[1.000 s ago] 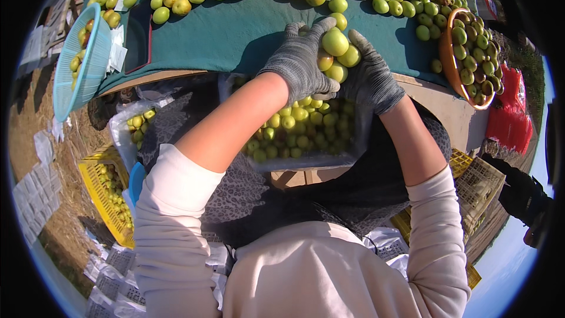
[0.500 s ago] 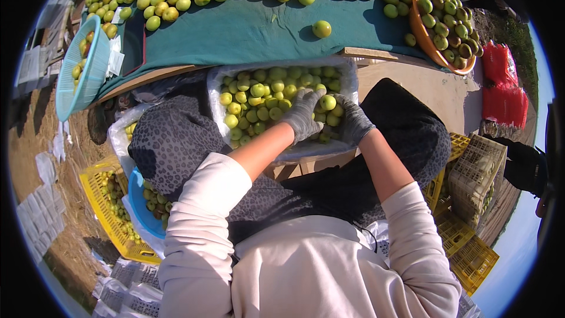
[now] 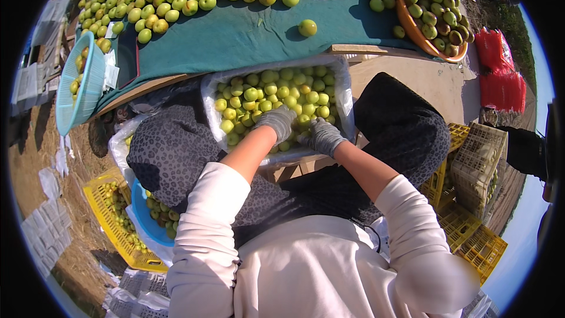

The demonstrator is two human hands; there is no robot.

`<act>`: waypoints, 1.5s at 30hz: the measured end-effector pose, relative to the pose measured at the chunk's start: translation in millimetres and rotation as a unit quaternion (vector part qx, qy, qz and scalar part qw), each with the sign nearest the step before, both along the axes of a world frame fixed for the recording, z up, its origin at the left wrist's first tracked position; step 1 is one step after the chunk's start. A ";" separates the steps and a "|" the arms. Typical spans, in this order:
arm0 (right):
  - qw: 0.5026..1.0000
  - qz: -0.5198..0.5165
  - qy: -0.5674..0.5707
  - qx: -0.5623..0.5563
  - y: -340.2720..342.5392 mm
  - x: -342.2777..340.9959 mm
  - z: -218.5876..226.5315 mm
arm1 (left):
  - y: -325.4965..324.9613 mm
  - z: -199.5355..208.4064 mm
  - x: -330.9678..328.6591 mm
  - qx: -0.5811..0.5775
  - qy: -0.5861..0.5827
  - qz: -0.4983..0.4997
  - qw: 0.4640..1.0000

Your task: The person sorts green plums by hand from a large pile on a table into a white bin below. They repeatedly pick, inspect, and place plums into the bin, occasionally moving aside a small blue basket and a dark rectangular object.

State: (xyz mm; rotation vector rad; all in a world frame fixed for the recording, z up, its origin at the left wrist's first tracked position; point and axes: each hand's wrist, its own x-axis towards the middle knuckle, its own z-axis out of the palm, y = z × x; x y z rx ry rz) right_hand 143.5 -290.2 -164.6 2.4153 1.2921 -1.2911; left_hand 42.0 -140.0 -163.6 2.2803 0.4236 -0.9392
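Note:
A crate lined with white plastic [image 3: 207, 91] stands between my knees, filled with round green fruit [image 3: 251, 94]. My left hand [image 3: 278, 122], in a grey glove, is down among the fruit near the crate's near side. Its fingers are curled, and whatever they may hold is hidden. To its right, my right hand [image 3: 323, 136], gloved the same way, rests on the fruit near the near right corner. The thumb and fingers of that hand are apart, pointing left, with no fruit plainly in its grasp. A few fruits show between the two hands.
Beyond the crate, a table with a green cloth [image 3: 223, 44] bears piled fruit and one lone fruit [image 3: 306, 27]. An orange basket [image 3: 410, 20] of browner fruit is at its right, a light-blue basket [image 3: 67, 91] at its left. Yellow crates [image 3: 115, 241] flank me.
Both hands have come down and nearer to me, the right one also moving left. The fruit that was between them at the right side has left their fingers' view.

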 end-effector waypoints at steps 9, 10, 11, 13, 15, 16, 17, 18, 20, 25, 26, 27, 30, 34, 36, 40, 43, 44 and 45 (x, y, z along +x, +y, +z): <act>0.975 -0.109 -0.096 0.168 15.2 32.5 -1.2 | -21.6 -2.2 -3.2 -0.013 0.062 -0.099 0.993; 0.975 -0.116 -0.091 0.167 20.0 40.8 -7.0 | -30.3 -7.6 -5.1 -0.029 0.040 -0.082 0.995; 0.971 -0.120 -0.087 0.188 24.0 47.3 -13.1 | -39.5 -13.5 -6.9 -0.041 0.013 -0.065 0.997; 0.975 -0.096 -0.065 0.191 32.8 51.6 -26.6 | -56.7 -25.3 -8.7 -0.011 0.003 -0.088 0.996; 0.975 -0.100 -0.055 0.190 36.1 48.7 -34.1 | -63.4 -36.3 -9.1 0.001 0.001 -0.078 0.997; 0.975 -0.116 -0.055 0.182 37.8 44.7 -35.5 | -65.0 -40.6 -8.8 -0.005 0.006 -0.056 0.998; 0.978 -0.132 -0.056 0.154 38.4 41.4 -34.6 | -65.6 -43.9 -9.1 -0.009 0.025 -0.042 0.999; 0.980 -0.133 -0.067 0.134 40.1 38.0 -32.4 | -67.6 -46.2 -7.5 -0.020 0.027 -0.015 0.999; 0.988 -0.117 -0.060 0.079 41.4 38.3 -22.4 | -70.8 -48.9 -6.0 -0.031 0.041 0.023 0.998; 0.992 -0.057 -0.069 -0.095 40.8 57.7 4.8 | -80.2 -50.0 -5.2 -0.011 -0.054 -0.028 0.998; 0.985 -0.010 -0.078 -0.155 41.5 61.1 6.2 | -82.0 -49.0 -5.2 -0.014 -0.071 -0.055 0.996; 0.984 0.002 -0.079 -0.163 39.2 64.2 7.8 | -82.7 -47.6 -5.1 -0.009 -0.087 -0.088 0.992; 0.989 0.000 -0.092 -0.112 39.1 66.5 4.1 | -85.0 -38.3 -4.5 0.018 -0.111 -0.155 0.981; 0.987 -0.057 -0.118 0.091 56.0 51.9 -13.4 | -81.2 -23.9 -7.2 0.006 -0.163 -0.119 0.979; 0.983 -0.099 -0.129 0.081 65.3 39.6 -23.0 | -77.2 -19.4 -7.3 -0.015 -0.150 -0.078 0.986; 0.988 -0.078 -0.130 0.014 73.4 41.7 -37.8 | -69.6 -15.8 -2.4 -0.024 -0.077 -0.039 0.996; 0.989 -0.062 -0.132 0.027 66.5 53.1 -43.9 | -62.2 -14.9 -0.5 0.019 -0.037 -0.099 0.994; 0.989 -0.062 -0.131 0.038 62.9 54.9 -44.6 | -59.5 -14.2 -2.1 0.040 -0.039 -0.054 0.997; 0.988 -0.062 -0.135 0.037 59.6 55.1 -44.8 | -56.9 -13.5 -3.5 0.046 -0.031 -0.009 0.998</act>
